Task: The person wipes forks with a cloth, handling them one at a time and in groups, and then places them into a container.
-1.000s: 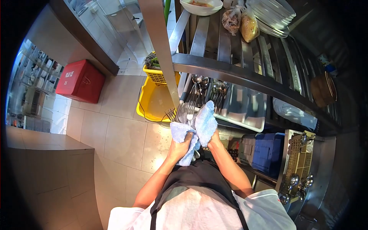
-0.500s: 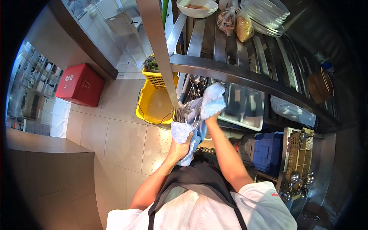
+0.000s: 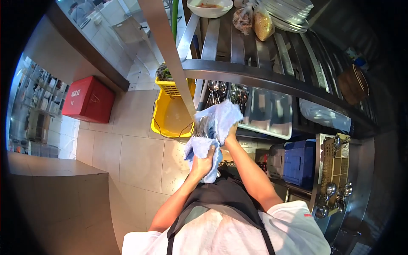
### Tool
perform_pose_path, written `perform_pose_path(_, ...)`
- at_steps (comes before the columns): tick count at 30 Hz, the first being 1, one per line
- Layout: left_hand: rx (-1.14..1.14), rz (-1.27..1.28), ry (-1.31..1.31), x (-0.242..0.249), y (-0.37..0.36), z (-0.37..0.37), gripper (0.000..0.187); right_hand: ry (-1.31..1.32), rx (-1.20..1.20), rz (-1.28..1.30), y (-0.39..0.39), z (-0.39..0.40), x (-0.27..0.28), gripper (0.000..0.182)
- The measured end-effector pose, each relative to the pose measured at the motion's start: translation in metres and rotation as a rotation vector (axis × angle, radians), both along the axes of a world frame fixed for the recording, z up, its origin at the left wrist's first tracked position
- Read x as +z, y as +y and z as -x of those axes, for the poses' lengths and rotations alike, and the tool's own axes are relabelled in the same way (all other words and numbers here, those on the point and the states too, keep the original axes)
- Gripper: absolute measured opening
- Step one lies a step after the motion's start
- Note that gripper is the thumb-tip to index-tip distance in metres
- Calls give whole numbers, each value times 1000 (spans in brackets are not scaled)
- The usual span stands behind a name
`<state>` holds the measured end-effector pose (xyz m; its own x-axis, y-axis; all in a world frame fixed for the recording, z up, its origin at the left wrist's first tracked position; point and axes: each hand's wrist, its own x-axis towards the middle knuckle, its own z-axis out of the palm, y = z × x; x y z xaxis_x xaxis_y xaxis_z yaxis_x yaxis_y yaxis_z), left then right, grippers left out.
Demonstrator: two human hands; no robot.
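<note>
A bunch of metal forks point(image 3: 201, 128) stands in front of me, its lower part wrapped in a pale blue cloth point(image 3: 196, 146). My left hand point(image 3: 205, 162) is closed round the wrapped handles, with the thumb showing on top. At the upper right of the forks, my right hand point(image 3: 231, 132) grips another part of the cloth, and most of its fingers are hidden under the folds. That part drapes over the fork tops and covers some of them. Just beyond the cloth, spoons point(image 3: 216, 88) and more cutlery point(image 3: 239, 93) lie in a tray under the steel rack.
The slatted steel rack point(image 3: 255, 72) holds a bowl point(image 3: 210, 8), bagged food point(image 3: 263, 26) and stacked plates point(image 3: 293, 15). Below it sits a clear-lidded tray point(image 3: 270, 111). A yellow mop bucket point(image 3: 172, 114) and red ice box point(image 3: 89, 100) stand left, a blue crate point(image 3: 299, 163) right.
My right hand has drawn its part of the cloth down and slightly left, and it now spreads over the fork tops. My left hand keeps its hold at the handles.
</note>
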<state>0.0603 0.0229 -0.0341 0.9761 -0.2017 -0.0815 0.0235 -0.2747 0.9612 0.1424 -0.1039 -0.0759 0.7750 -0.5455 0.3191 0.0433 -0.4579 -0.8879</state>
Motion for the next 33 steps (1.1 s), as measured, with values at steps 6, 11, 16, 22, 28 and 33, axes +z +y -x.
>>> perform_pose_path(6,-75,-20,-21,7,3,4,18,-220,-102,-121,-60,-32,0,16)
perform_pose_path(11,-62,-37,55,12,13,-1,15,68,177,-806,-79,-8,-18,13)
perform_pose_path(16,-46,18,81,-7,5,-15,13,132,395,-21,-6,37,9,9)
perform_pose_path(22,41,-134,-170,-39,-6,-24,15,358,147,575,18,24,1,15)
perform_pose_path(28,10,-161,-101,-35,-3,-22,18,237,210,470,18,34,6,13)
perform_pose_path(33,73,-176,-131,-68,-8,-20,20,331,101,122,19,34,20,19)
